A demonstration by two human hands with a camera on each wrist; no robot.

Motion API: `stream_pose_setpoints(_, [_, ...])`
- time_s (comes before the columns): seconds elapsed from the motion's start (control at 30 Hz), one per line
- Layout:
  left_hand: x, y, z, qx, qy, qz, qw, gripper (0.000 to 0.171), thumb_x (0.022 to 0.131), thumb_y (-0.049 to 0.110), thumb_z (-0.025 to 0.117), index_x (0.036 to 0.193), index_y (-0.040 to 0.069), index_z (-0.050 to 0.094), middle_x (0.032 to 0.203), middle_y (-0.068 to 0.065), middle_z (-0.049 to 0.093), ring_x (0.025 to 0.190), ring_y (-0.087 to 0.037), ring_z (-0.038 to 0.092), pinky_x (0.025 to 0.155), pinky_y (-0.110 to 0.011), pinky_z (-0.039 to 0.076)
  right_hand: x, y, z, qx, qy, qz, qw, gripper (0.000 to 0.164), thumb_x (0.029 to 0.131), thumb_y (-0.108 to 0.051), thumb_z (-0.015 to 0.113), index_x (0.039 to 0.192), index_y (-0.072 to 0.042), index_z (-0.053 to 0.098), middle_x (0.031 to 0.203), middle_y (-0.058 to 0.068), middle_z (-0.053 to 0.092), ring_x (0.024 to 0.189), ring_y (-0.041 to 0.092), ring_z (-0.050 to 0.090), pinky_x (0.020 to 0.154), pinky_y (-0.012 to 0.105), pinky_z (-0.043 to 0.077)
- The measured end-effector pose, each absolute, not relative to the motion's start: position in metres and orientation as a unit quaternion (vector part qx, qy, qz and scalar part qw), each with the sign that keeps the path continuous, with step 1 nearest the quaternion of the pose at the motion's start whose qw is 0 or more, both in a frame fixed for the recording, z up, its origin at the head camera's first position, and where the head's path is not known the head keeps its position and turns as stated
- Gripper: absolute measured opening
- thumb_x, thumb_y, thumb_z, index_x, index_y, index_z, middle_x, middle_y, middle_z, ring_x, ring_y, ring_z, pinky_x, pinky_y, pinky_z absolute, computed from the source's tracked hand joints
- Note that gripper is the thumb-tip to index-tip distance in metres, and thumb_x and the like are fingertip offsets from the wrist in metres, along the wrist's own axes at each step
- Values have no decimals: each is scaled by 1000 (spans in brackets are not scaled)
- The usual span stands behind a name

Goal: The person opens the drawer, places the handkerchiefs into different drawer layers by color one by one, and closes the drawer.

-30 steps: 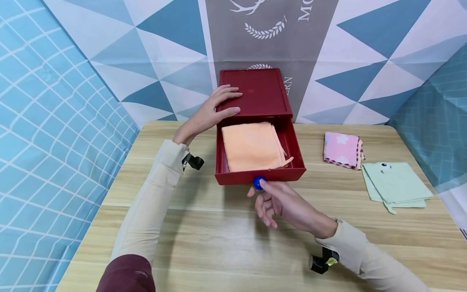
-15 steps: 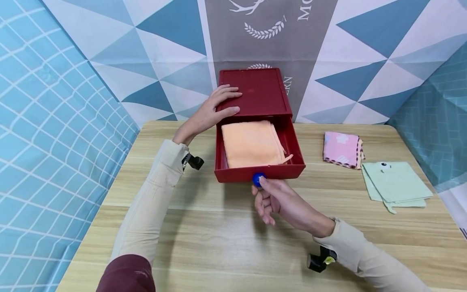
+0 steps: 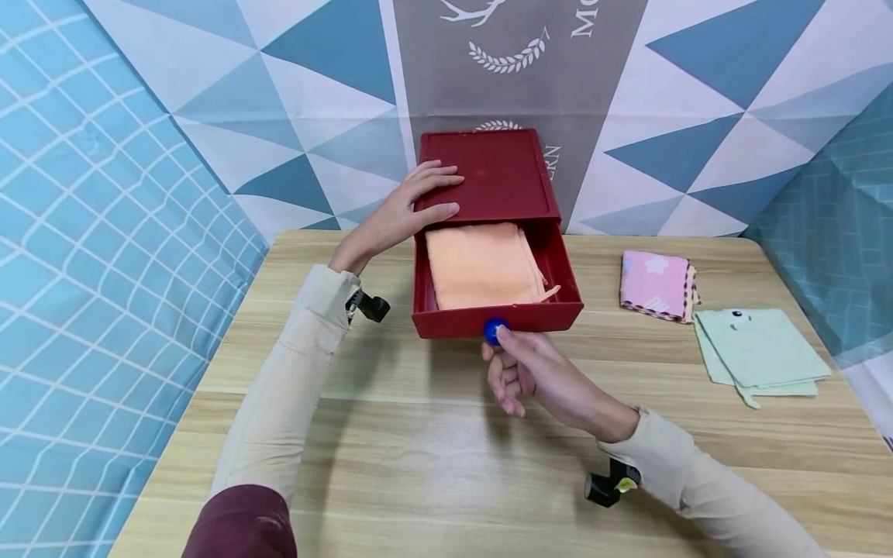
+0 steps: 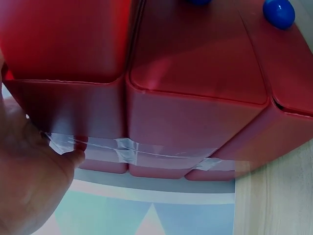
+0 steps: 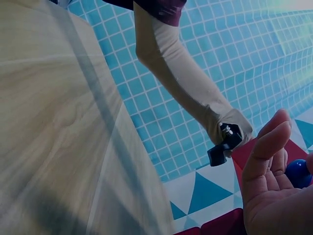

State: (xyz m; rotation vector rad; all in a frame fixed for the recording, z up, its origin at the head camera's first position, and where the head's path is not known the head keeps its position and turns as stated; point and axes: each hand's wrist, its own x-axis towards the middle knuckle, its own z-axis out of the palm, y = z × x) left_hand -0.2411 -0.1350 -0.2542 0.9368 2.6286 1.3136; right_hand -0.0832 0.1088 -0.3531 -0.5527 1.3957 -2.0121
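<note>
A dark red drawer unit (image 3: 488,174) stands against the back wall. Its top drawer (image 3: 453,322) is pulled out, and a folded peach towel (image 3: 484,267) lies inside. My left hand (image 3: 412,203) rests on the unit's top left edge, fingers spread over the top. In the left wrist view, its thumb lies near clear tape (image 4: 127,152) on the unit's side. My right hand (image 3: 540,372) pinches the round blue knob (image 3: 494,332) on the drawer front between thumb and forefinger, the other fingers loosely curled below. The right wrist view shows the knob (image 5: 298,174) beside those fingers.
On the table's right side lie a folded pink cloth (image 3: 656,285) and a folded pale green cloth (image 3: 763,353). Lower drawers with blue knobs (image 4: 279,13) show in the left wrist view. A patterned backdrop (image 3: 328,116) stands behind the wooden table (image 3: 418,465).
The drawer has slid partway back toward the unit, with the towel in it, as my right hand moves forward on the knob. My left hand stays on the unit's top.
</note>
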Motion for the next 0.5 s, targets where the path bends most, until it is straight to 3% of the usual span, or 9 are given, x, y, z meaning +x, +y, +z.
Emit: stream_pose_setpoints(0.5, [-247,-139,-254,297,849,435,52,55,98,24,62,149,8,46,162,-7,28,153,-19,8,121,-42,12,-102,105,-351,-199,545,-758,298,38,110,-36,34,104,-3,51,70,5,61,54,15,57,46,22,46])
